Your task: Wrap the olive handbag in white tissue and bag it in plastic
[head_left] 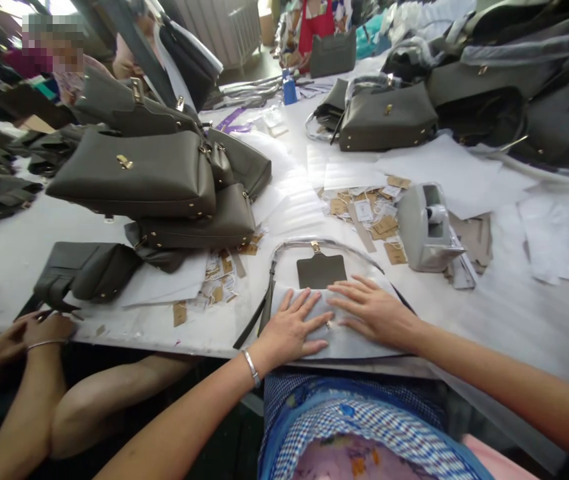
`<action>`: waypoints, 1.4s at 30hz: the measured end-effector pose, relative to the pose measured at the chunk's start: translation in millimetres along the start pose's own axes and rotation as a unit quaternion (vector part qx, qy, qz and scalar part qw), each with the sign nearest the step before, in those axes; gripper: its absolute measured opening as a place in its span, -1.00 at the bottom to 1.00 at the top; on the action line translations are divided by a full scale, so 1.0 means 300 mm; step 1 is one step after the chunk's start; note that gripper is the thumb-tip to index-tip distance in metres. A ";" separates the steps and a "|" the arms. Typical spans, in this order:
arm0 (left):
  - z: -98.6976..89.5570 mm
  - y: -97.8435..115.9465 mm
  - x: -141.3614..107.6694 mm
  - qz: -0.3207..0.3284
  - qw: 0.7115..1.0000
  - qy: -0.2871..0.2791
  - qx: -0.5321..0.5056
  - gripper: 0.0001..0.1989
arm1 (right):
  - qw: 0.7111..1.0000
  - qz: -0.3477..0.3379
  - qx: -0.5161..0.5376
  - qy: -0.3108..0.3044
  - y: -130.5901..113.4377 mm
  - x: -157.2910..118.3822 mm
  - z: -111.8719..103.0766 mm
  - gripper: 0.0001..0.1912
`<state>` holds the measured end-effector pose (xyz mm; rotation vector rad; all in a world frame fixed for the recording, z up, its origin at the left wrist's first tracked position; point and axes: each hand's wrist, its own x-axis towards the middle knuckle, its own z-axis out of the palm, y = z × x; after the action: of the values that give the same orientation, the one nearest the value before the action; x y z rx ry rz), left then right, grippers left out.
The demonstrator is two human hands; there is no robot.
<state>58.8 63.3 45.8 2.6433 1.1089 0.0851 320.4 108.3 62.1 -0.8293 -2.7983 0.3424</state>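
A handbag lies flat at the table's front edge, its front under a sheet of white paper. Above the sheet its dark olive flap shows, with a gold clasp at the top and a plastic-wrapped handle arching behind. My left hand rests flat on the sheet with fingers spread. Beside it on the right, my right hand also lies flat on the paper, fingers stretched toward the left hand. A small metal fitting pokes through between them. A dark strap trails off at the bag's left.
Olive handbags are stacked at the left; another bag stands at the back right. Tags lie scattered beside a grey tape dispenser. A co-worker's hands are at the left edge, near a smaller dark bag.
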 end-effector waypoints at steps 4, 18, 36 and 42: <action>0.009 -0.004 -0.001 0.007 1.000 0.007 -0.002 -0.36 | 0.997 -0.071 0.040 -0.014 -0.045 -0.067 0.056 -0.46; 0.015 -0.023 -0.010 0.017 0.999 -0.002 -0.041 -0.26 | 0.992 -0.103 0.025 0.068 -0.034 -0.122 0.124 -0.52; 0.020 -0.021 -0.016 0.028 0.999 0.031 -0.032 -0.32 | 0.992 -0.004 0.104 0.073 -0.081 -0.091 0.102 -0.71; 0.019 -0.017 -0.017 0.030 0.999 0.034 -0.022 -0.35 | 0.990 0.010 0.138 0.034 -0.091 -0.096 0.070 -0.69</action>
<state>52.5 61.9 39.2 2.6522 1.0375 0.2107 324.7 66.6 46.1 -0.7879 -2.6015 0.6737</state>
